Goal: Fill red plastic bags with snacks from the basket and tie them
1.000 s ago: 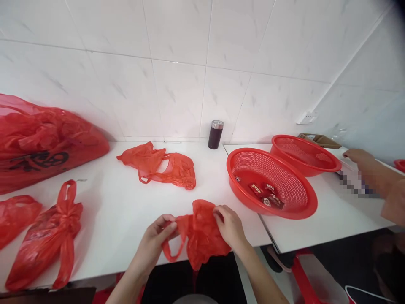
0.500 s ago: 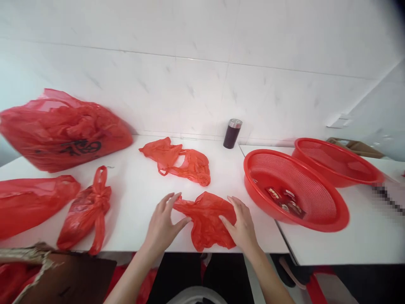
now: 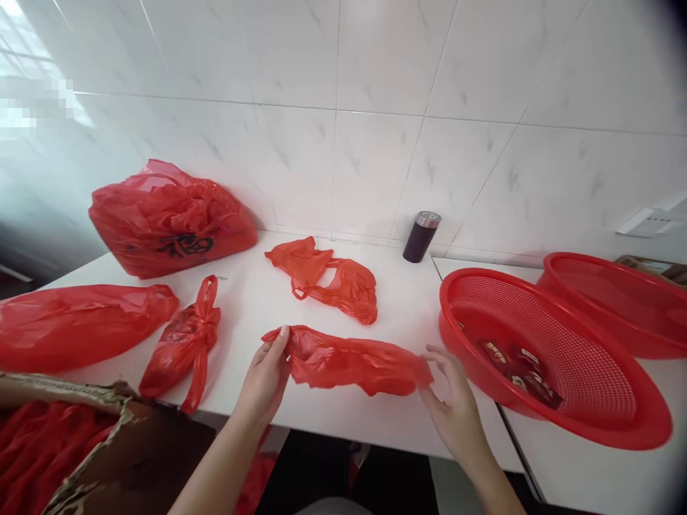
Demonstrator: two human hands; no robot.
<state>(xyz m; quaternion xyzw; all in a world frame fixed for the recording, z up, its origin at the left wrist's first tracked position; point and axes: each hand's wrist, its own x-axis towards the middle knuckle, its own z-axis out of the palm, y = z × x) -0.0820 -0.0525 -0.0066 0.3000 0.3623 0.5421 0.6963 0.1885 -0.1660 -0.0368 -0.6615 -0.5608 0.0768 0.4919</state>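
A red plastic bag (image 3: 354,363) is drawn out lengthwise above the white table's near side. My left hand (image 3: 267,372) pinches its left end, thumb on top. At the other end, my right hand (image 3: 451,397) has its thumb and fingers around the bag's tip; the fingertips are partly hidden there. Beyond it lies another crumpled red plastic bag (image 3: 335,279), flat on the table. Close to my right hand stands a red perforated basket (image 3: 580,343) with several small dark wrapped packets (image 3: 529,372) in its bottom.
A knotted red bag (image 3: 185,336), a long red bag (image 3: 80,325) and a large full red bag (image 3: 177,229) sit at left. An open cardboard box (image 3: 155,458) holds red plastic. A dark tumbler (image 3: 421,237) stands near the wall; a second red basket (image 3: 617,300) is at right.
Both hands have taken hold of the near bag, which was lying spread on the table, and stretched it sideways. The view has shifted left.
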